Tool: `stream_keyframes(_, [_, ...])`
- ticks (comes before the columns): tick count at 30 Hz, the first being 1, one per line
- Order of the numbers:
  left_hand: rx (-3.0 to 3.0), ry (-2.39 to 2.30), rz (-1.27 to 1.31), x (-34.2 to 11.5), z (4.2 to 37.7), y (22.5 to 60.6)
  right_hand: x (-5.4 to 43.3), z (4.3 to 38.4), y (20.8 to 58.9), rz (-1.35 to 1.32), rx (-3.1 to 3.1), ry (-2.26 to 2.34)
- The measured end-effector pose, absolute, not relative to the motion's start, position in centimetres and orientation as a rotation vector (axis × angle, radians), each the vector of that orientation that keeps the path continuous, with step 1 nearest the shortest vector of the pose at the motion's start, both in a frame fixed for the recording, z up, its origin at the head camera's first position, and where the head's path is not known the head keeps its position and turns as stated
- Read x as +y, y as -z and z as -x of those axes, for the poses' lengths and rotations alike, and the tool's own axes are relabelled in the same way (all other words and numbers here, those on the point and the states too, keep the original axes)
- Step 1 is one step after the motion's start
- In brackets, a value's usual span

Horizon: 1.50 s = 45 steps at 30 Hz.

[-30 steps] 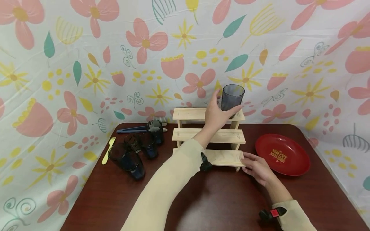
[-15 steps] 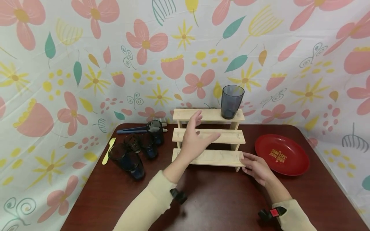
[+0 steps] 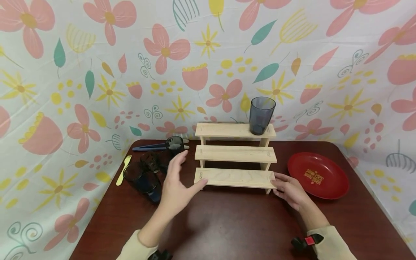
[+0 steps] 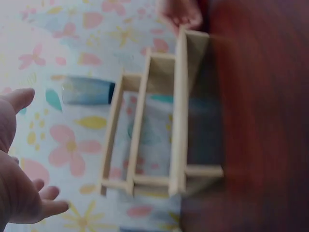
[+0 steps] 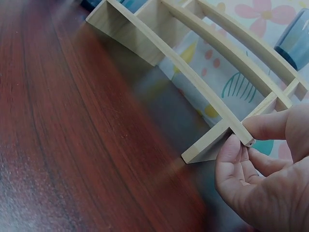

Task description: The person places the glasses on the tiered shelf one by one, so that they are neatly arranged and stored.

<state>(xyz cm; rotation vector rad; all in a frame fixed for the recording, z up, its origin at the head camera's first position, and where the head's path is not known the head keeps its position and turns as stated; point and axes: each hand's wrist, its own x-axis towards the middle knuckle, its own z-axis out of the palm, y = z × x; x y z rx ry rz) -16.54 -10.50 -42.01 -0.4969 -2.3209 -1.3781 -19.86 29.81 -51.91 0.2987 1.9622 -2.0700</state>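
Observation:
A three-tier wooden shelf [image 3: 235,154] stands on the dark red-brown table. On the right end of its top tier stands a smoky blue drinking glass [image 3: 261,115], upright. My left hand [image 3: 175,191], empty with fingers and thumb spread, hangs in front of the dark glasses [image 3: 143,180] at the left and partly hides them. My right hand [image 3: 290,190] pinches the right end of the lowest tier between thumb and fingers, as the right wrist view shows at the shelf end [image 5: 244,135]. The left wrist view is blurred.
A red oval plate [image 3: 318,175] with gold marks lies right of the shelf. At the far left are a yellow fork [image 3: 124,170] and blue-handled tongs [image 3: 149,147], partly behind a dark glass [image 3: 175,143]. Flower-patterned cloth [image 3: 208,72] hangs behind the table.
My left hand has let go of the glass on the top tier and moved left and down towards the other glasses. My right hand has stayed at the shelf end.

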Motion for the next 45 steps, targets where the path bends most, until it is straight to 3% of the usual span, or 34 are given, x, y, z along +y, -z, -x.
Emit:
stream_keyframes(13, [-2.107,1.327,0.047,-17.2,14.8,45.8,29.6,19.8,52.2,-0.304,1.958,2.071])
stream_keyframes(27, [-1.866,1.591,-0.359,-18.1,13.6,49.2,29.4,19.6,52.2,-0.282,1.972,2.076])
stream_keyframes(45, [-2.001,1.555,-0.376,-18.8,15.0,53.2,29.6,19.6,51.9,-0.277,1.966,2.087])
